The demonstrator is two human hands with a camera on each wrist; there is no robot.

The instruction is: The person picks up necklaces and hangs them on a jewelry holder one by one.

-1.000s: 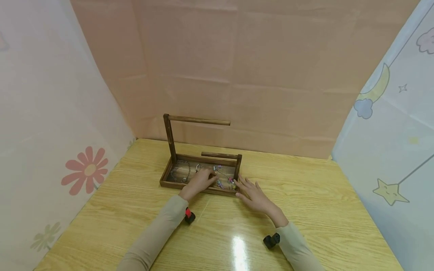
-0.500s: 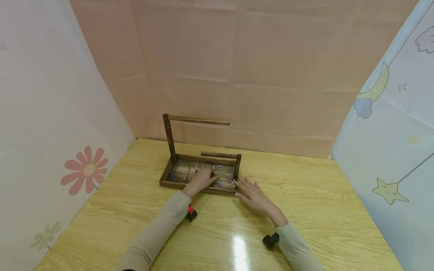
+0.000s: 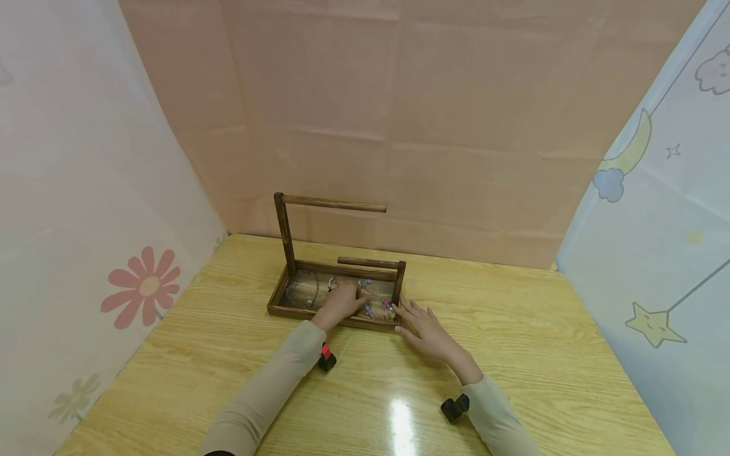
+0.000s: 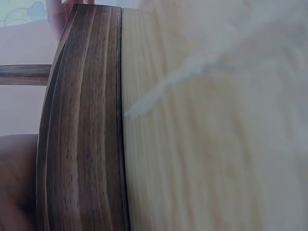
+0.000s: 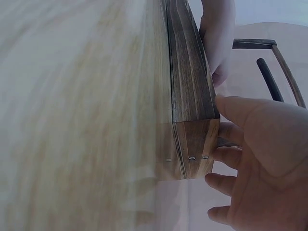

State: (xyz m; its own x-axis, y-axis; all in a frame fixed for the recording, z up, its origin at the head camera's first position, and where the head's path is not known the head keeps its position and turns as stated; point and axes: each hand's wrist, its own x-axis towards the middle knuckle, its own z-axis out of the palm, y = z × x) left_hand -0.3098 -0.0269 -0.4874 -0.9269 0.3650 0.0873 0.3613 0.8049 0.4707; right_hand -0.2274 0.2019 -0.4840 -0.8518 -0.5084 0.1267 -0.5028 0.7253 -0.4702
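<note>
A dark wooden tray stand (image 3: 319, 316) stands on the table, with bracelets lying inside. My left hand (image 3: 340, 301) reaches over its front wall, fingers bent down among them; whether they pinch anything is hidden. Beside these fingertips lies a thin-chained charm bracelet (image 3: 375, 294) with pink and multicoloured beads. To their left is a silvery chain bracelet (image 3: 317, 288), and a small light-and-dark beaded piece (image 3: 332, 281) shows behind the hand. My right hand (image 3: 429, 332) has its fingers extended and spread against the tray's right end; the right wrist view shows this hand (image 5: 269, 149) at the corner.
An upright post with a high bar (image 3: 336, 203) rises from the stand's left end. A lower bar (image 3: 371, 261) extends from the short right post. Behind the wood-grain table (image 3: 513, 329) hangs a plain backdrop (image 3: 456, 126); patterned sheets flank both sides.
My left wrist and forearm have shifted slightly to the right, while the fingers stay at about the same spot in the tray. The right hand and the stand have barely moved.
</note>
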